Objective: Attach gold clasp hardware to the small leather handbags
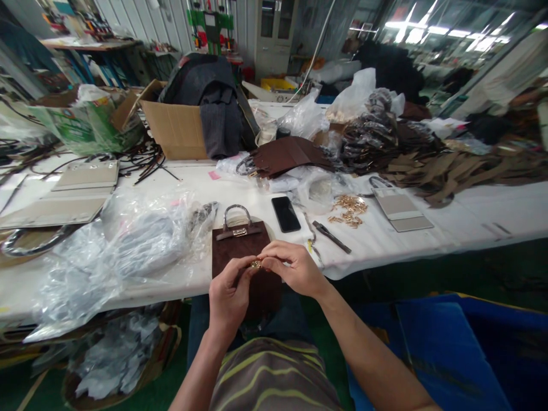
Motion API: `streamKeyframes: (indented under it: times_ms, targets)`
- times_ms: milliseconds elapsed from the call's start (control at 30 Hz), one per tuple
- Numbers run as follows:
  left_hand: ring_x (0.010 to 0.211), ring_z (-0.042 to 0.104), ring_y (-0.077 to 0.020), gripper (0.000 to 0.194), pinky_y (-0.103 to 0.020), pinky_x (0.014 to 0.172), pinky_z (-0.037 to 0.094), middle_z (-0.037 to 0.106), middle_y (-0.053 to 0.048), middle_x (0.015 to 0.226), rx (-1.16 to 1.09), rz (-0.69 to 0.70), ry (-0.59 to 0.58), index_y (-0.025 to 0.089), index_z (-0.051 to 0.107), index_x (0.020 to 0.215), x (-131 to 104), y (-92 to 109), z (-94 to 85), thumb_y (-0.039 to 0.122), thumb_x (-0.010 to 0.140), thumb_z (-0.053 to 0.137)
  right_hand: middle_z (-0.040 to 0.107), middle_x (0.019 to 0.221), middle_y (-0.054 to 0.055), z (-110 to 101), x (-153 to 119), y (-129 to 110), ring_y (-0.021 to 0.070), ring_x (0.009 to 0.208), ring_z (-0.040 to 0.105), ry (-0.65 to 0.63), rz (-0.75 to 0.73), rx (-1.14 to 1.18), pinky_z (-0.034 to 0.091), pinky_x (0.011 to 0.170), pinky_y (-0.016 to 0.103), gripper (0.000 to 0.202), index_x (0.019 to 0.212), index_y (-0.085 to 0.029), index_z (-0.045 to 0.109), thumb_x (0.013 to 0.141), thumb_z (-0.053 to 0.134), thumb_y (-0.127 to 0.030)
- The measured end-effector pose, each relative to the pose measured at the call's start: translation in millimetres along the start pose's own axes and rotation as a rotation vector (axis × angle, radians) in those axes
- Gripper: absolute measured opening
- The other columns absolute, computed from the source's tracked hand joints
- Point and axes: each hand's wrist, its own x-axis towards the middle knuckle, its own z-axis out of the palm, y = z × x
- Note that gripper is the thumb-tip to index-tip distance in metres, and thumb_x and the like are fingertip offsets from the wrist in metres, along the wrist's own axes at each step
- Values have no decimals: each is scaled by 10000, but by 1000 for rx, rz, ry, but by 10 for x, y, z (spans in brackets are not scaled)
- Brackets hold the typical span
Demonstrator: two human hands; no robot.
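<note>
My left hand (232, 289) and my right hand (292, 267) meet in front of me, both pinching a small gold metal fitting (256, 264) between thumbs and fingertips. The fitting's exact kind is too small to make out. Below and behind the hands, a dark brown handbag (226, 246) lies at the table's front edge, its handle (237, 209) pointing away from me and a gold clasp (240, 232) near its top. My hands hide part of the bag.
Clear plastic wrapping (149, 245) spreads to the left. Beyond the bag lie a black phone (286, 214), a dark strip-like tool (332, 237) and a pile of gold fittings (350, 209). A cardboard box (177, 128) and brown leather pieces (291, 155) stand farther back.
</note>
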Motion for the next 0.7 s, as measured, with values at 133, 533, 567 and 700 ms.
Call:
streamKeyframes:
  times_ms: [133, 533, 567, 700]
  targets:
    - [937, 791, -184, 147, -277, 870, 617, 842, -12, 1049, -5, 9, -2, 282, 839, 1164, -20, -11, 27, 269, 1070, 728, 773, 949, 56, -1, 6, -6, 192, 849, 718, 15, 0, -27, 552, 782, 317, 215, 1002, -209, 829, 1129, 702, -327]
    - [981, 831, -199, 155, -274, 888, 657, 879, -12, 1094, -56, -119, 76, 283, 870, 1161, -55, 11, 93, 290, 1034, 781, 792, 1029, 69, 93, -25, 25, 194, 909, 743, 66, 41, 23, 570, 771, 298, 211, 1058, -206, 828, 1124, 716, -372]
    - [990, 837, -206, 161, -281, 901, 666, 882, -16, 1101, -70, -128, 78, 280, 873, 1163, -55, 1, 92, 296, 1029, 785, 801, 1094, 77, 97, -42, 42, 200, 950, 759, 61, 56, 69, 591, 779, 293, 206, 1113, -211, 838, 1093, 768, -404]
    - [1031, 850, -238, 193, -325, 947, 692, 890, -41, 1135, -122, -161, 57, 260, 881, 1170, -55, -50, 102, 344, 1026, 785, 807, 1142, 75, 108, -101, 91, 207, 998, 781, 106, 71, 116, 628, 807, 284, 232, 1133, -229, 856, 998, 891, -415]
